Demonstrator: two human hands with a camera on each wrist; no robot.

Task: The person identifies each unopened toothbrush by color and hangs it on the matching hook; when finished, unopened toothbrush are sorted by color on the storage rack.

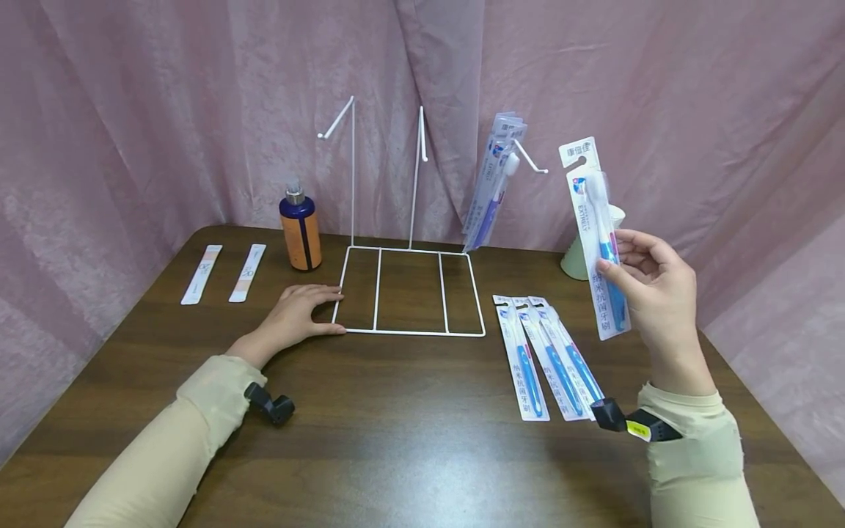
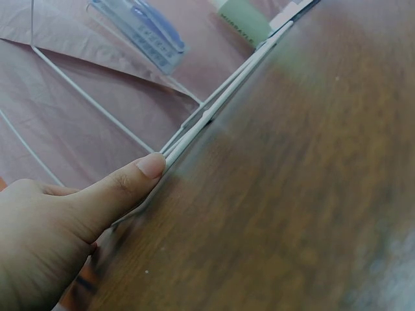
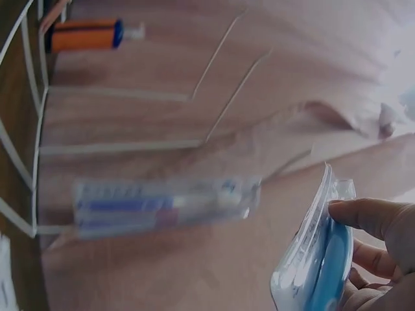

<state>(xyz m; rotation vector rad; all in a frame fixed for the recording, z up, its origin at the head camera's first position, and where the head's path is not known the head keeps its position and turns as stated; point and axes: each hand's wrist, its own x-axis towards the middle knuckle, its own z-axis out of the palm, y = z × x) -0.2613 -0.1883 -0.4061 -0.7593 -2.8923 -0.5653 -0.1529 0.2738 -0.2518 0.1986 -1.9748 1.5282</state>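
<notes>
One toothbrush pack [image 1: 597,242] in your right hand [image 1: 650,293], pinched.
Three packs [image 1: 548,356] lie on the table [image 1: 409,425]; your flat left hand [image 1: 293,315] presses the rack [image 1: 409,293].

Head camera high above the near table edge, facing forward and down at the white wire rack [image 1: 409,290], left wrist camera low and close at the rack's base rail [image 2: 214,110], right wrist camera close, looking sideways toward the rack [image 3: 26,129], all three sharing it.
</notes>
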